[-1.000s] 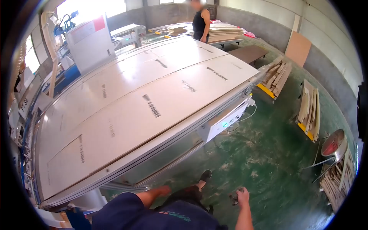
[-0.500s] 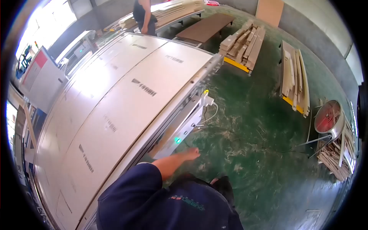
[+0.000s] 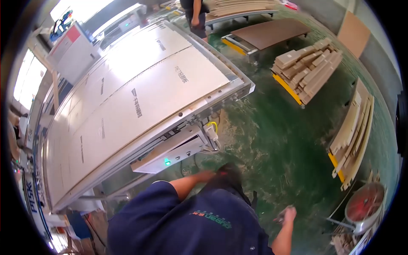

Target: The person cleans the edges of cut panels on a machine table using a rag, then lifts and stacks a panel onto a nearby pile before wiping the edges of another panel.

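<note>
One right hand (image 3: 289,214), perhaps around something

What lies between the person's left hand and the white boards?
In the head view: green floor, a white box, then the table's metal edge.

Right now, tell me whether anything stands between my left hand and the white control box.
Nothing visible blocks your left hand from the white control box; a thin dark cable shows below the box, depth unclear.
</note>
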The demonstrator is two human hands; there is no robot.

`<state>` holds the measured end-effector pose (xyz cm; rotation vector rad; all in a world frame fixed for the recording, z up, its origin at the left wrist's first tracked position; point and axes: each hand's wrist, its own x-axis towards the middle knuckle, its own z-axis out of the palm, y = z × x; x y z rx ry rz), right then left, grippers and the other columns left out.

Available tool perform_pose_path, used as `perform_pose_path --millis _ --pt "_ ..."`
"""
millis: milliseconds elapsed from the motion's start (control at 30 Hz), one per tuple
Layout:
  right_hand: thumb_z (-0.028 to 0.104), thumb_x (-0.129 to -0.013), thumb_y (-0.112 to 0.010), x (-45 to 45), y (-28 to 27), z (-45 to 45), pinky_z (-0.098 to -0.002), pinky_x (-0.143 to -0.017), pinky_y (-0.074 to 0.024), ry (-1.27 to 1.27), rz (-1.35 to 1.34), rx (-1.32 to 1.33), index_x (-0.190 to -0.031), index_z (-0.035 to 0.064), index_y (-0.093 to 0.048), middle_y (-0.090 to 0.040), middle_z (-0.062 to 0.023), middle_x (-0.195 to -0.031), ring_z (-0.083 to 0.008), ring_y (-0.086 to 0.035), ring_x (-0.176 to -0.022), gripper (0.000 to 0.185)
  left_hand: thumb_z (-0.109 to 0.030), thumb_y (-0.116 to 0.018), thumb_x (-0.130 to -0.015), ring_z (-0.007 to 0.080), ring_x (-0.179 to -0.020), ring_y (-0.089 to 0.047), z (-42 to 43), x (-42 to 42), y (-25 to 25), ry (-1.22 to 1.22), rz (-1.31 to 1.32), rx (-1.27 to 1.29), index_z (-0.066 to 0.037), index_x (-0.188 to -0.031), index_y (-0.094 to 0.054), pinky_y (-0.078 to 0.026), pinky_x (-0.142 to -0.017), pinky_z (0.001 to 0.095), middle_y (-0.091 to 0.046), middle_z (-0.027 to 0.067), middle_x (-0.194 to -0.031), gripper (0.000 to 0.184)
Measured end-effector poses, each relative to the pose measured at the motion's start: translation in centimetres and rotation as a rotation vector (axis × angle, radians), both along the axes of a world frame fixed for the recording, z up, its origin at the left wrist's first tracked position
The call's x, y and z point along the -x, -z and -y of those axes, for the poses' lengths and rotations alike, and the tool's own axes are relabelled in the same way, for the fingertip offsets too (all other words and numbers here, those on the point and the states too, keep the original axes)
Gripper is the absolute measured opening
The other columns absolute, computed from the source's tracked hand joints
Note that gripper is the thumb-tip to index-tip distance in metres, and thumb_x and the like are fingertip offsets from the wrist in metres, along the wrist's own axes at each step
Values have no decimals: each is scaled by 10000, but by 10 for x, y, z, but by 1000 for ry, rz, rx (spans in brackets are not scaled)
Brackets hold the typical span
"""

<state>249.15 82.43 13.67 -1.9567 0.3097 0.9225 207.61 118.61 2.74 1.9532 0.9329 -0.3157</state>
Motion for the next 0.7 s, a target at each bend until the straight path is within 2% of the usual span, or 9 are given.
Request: perform_pose_path --millis 67,233,267,333,367,433,500,567,700 --pt "100 -833 -530 -131 70 -10 -371 -565 -519 -188 256 -145 -895 113 -521 -510 -35 -804 -195 -544 -682 64 -337 -541 -924 374 -869 -670 2 -9 40 82 -4 -98 -35 -1025 -697 -531 -760 456 -689 211 -929 355" --pt "31 -869 -590 -205 -15 -157 -315 -785 -509 -116 290 -353 -1119 30 -608 -624 -61 -937 -176 -624 -840 250 -307 -570 -897 378 -878 -670 -21 -57 206 380 -246 -78 -82 -1070 -706 -524 -802 457 -690 207 -977 315" --pt "61 -900 -575 -207 -13 -175 -340 -747 -531 -110 243 -391 -1099 70 -606 -616 -63 -864 -166 -620 -823 201 -316 -556 -912 376 -911 -664 -38 -90 180 407 -271 -46 -74 -1074 -704 -519 -815 462 -686 211 -998 327" --pt "99 -926 -562 -210 -28 -226 -411 -788 -552 76 -253 -447 -1105 80 -630 -655 -110 -919 -243 -646 -864 192 -333 -527 -942 372 -976 -652 -98 -185 109 502 -219 -44 -58 -1080 -698 -510 -840 473 -678 218 -1040 353" --pt "140 -926 -570 -216 -22 -235 -438 -806 -549 30 -283 -476 -1109 83 -640 -664 -123 -936 -272 -641 -873 204 -342 -512 -957 370 -1008 -646 -119 -223 80 520 -181 -41 -49 -1083 -696 -505 -852 478 -675 221 -1061 368" --pt "183 -934 -558 -232 -15 -260 -458 -807 -549 -20 -293 -475 -1126 83 -636 -666 -131 -942 -291 -638 -895 231 -389 -520 -970 323 -1028 -650 -135 -264 58 -138 0 -106 -40 -1121 -669 -504 -888 437 -679 192 -1079 409" --pt "240 -945 -538 -243 -13 -292 -473 -796 -548 -40 -360 -492 -1137 85 -632 -665 -136 -945 -303 -636 -902 264 -417 -575 -948 268 -1009 -650 -153 -305 -26 -419 239 203 -41 -1128 -650 -497 -907 404 -680 165 -1078 424" --pt "303 -950 -519 -249 -37 -334 -478 -788 -541 -104 -466 -556 -1132 100 -630 -659 -120 -956 -296 -631 -929 294 -419 -599 -944 238 -1048 -625 -173 -331 -108 -382 293 220 -37 -1158 -622 -488 -912 379 -674 142 -1112 439" --pt "390 -956 -465 -269 -47 -426 -513 -784 -530 -322 -758 -652 -1201 120 -598 -655 -130 -1053 -344 -631 -956 388 -407 -562 -974 227 -1091 -597 -210 -333 -172 -437 379 222 -32 -1210 -577 -469 -948 374 -651 136 -1156 443"
